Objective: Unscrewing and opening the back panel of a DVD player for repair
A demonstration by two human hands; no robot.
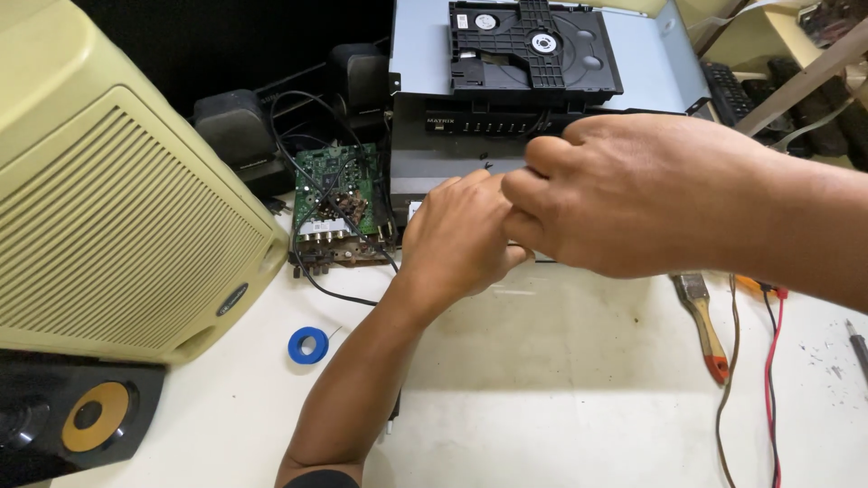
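1. A cream speaker cabinet (pixel 117 199) with a slatted grille is standing far out beyond the left hand, taking up that whole side of the white worktop (pixel 561 389)
2. An opened grey disc player (pixel 533 99) is lying just beyond both hands, its lid off and its black disc tray mechanism (pixel 533 45) showing on top; the front edge of the player is running right behind the knuckles
3. The right hand (pixel 633 194) is reaching in across the front of the player, curled into a loose fist with its fingers closing against the left hand; whatever it is pinching is hidden, so I cannot tell what it is holding
4. The left hand (pixel 461 239) is coming up from below, fingers bunched and touching the right hand's fingertips at the player's front edge; its grip is hidden too, and I cannot tell if it has hold of anything
5. A black speaker with a yellow cone (pixel 72 420) is sitting near the left elbow, under the cream cabinet
6. A green circuit board (pixel 333 203) is lying just beside the left hand on its outer side, with black wires (pixel 307 154) looping over it
7. A small brush with a wooden handle (pixel 701 321) is lying below the right wrist, next to red and dark test leads (pixel 770 361)
8. A blue tape roll (pixel 307 345) is lying beside the left forearm, apart from it
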